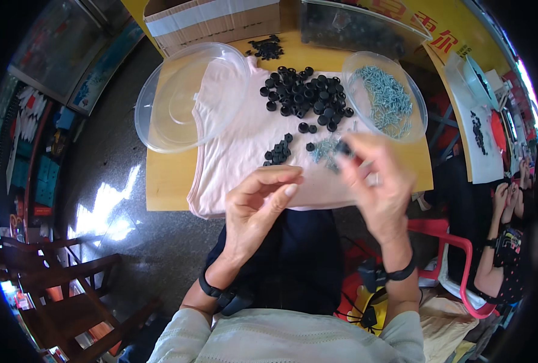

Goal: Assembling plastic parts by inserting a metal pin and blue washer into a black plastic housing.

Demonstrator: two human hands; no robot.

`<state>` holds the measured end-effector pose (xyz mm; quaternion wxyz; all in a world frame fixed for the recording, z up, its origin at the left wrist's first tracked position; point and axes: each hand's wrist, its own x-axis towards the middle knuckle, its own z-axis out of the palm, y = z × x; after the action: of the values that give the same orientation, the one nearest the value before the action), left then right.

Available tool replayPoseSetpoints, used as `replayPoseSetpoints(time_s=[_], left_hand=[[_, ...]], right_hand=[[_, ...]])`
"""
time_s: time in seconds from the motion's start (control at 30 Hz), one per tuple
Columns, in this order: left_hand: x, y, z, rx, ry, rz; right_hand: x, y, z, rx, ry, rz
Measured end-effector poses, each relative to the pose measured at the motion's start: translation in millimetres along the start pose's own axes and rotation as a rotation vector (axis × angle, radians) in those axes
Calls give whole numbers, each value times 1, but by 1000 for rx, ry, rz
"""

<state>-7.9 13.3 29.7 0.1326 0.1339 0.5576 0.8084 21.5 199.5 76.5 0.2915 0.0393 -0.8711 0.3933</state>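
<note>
Left hand (260, 202) grip empty; right hand (374, 178) pinches one black ring (343, 147); two clear bowls (190, 97).

Both forearms come up from the lower edge, each with a dark band at the wrist, and the hands are raised side by side, a little apart. The left hand (258, 209) shows its back and thumb side, its fingers (279, 179) curled loosely inward with the thumb laid beneath the forefinger, nothing visibly pinched between them. The right hand (381, 187) is blurred, palm turned leftward, its fingers (355, 151) drawn together at the tips around something small and dark.
</note>
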Motion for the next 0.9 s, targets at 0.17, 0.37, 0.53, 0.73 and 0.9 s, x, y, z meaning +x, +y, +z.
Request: replayPoseSetpoints(time_s=[0.17, 0.37, 0.53, 0.73, 0.9], left_hand=[[19, 10, -20, 579, 68, 244], [48, 20, -14, 937, 25, 383], [85, -3, 10, 1069, -87, 511], [90, -9, 16, 1152, -52, 425], [94, -18, 13, 1135, -55, 392]], right_hand=[[99, 30, -28, -154, 286, -106], [219, 57, -33, -187, 408, -64], [242, 113, -65, -823, 214, -84], [157, 48, -33, -142, 82, 97], [73, 54, -21, -126, 108, -73]])
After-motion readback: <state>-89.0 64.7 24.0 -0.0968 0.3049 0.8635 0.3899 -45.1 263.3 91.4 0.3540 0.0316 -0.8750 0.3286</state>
